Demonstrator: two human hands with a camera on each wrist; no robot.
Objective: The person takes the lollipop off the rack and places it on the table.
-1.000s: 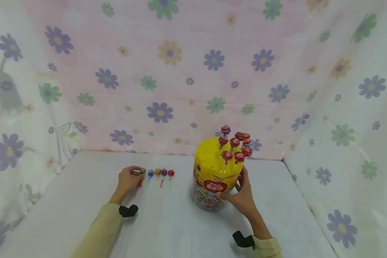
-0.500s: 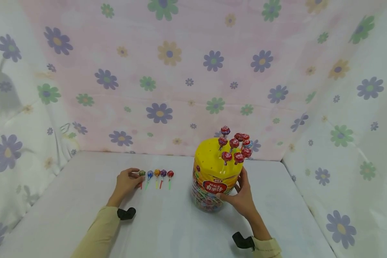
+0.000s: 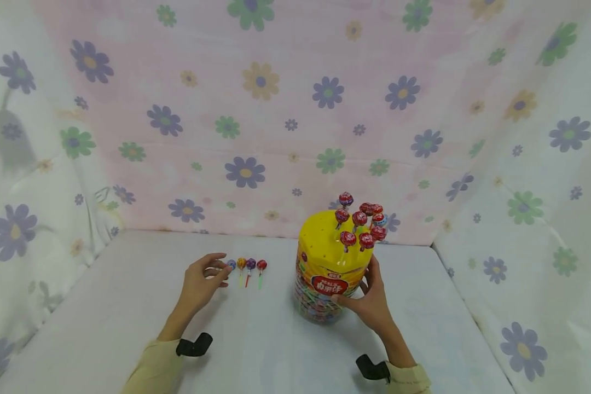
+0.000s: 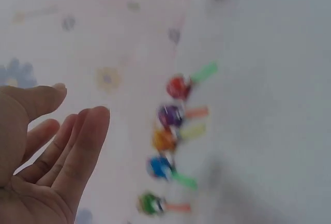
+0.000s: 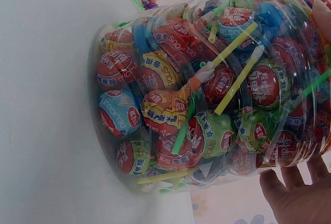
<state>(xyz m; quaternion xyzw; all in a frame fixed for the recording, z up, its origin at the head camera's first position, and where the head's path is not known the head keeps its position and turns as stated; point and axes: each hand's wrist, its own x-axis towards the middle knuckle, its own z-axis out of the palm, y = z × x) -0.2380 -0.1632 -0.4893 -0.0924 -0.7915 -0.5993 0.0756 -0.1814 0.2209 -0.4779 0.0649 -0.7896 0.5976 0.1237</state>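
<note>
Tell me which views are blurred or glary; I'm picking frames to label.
Head view: sharp, evenly lit, soft shadows under the forearms. Left wrist view: blurred, the lollipop row smeared, left hand soft. Right wrist view: fairly sharp, glare streaks on the clear jar.

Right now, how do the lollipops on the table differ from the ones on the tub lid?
The table lollipops lie flat in a row, each a different colour; the lid lollipops stand upright in the yellow lid, mostly red. The table ones lie beside the left hand; the right hand holds the tub. All are wrapped.
</note>
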